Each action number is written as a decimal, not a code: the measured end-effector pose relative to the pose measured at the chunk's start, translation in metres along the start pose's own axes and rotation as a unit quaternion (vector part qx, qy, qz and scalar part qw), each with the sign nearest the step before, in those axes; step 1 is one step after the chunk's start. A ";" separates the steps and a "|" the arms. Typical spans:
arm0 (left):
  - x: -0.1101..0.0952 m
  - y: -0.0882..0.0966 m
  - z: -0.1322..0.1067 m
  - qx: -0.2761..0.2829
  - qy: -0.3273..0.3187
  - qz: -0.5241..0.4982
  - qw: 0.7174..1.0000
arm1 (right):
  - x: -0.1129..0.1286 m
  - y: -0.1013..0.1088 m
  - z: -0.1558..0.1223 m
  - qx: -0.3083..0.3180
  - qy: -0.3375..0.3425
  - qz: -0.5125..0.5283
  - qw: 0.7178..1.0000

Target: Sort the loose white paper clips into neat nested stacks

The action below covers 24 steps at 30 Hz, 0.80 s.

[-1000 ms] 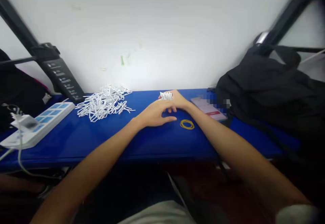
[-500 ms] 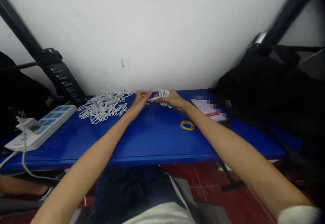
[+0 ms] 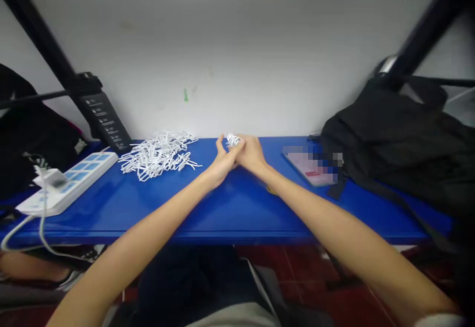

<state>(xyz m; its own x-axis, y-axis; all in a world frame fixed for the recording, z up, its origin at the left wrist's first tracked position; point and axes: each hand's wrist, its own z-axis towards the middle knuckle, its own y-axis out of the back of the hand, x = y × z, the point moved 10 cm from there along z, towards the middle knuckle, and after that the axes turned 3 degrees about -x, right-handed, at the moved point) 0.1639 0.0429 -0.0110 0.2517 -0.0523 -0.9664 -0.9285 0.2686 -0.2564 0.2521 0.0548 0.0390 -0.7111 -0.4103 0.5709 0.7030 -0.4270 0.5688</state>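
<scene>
A small bundle of white bent wire pieces (image 3: 233,140) is held up over the far middle of the blue table. My right hand (image 3: 251,155) is closed around it from the right. From the left, my left hand (image 3: 223,161) meets it, thumb pressed on the bundle and one finger raised behind it. Much of the bundle is hidden by the hands. Left of my hands a loose, tangled heap of similar white wire pieces (image 3: 158,155) lies on the table. A yellow rubber band (image 3: 272,190) shows partly from under my right forearm.
The blue table (image 3: 230,218) meets a white wall. A white power strip (image 3: 79,181) with a plugged-in charger and cable lies at left. On the right are a phone (image 3: 309,167), its screen partly blurred, and a black bag (image 3: 401,139) with a trailing strap. Dark posts flank the table.
My left hand has moved right onto the bundle, and the two hands now touch. The bundle is more covered. My right forearm now hides most of the yellow band.
</scene>
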 end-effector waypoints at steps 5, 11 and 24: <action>-0.006 0.002 0.009 -0.002 -0.094 -0.047 0.994 | 0.016 0.000 -0.004 0.001 -0.020 -0.031 0.999; -0.002 -0.004 0.008 0.019 -0.080 -0.152 0.985 | 0.022 -0.005 -0.010 0.005 -0.055 -0.051 0.997; 0.012 -0.007 0.007 0.036 -0.011 -0.136 0.990 | 0.002 -0.014 -0.007 0.015 -0.058 -0.048 0.997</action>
<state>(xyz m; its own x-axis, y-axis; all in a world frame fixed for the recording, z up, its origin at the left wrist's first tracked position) 0.1754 0.0476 -0.0206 0.4957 -0.1108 -0.8614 -0.8041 0.3164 -0.5034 0.2403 0.0543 0.0282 -0.7705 -0.2714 0.5768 0.6328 -0.4349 0.6407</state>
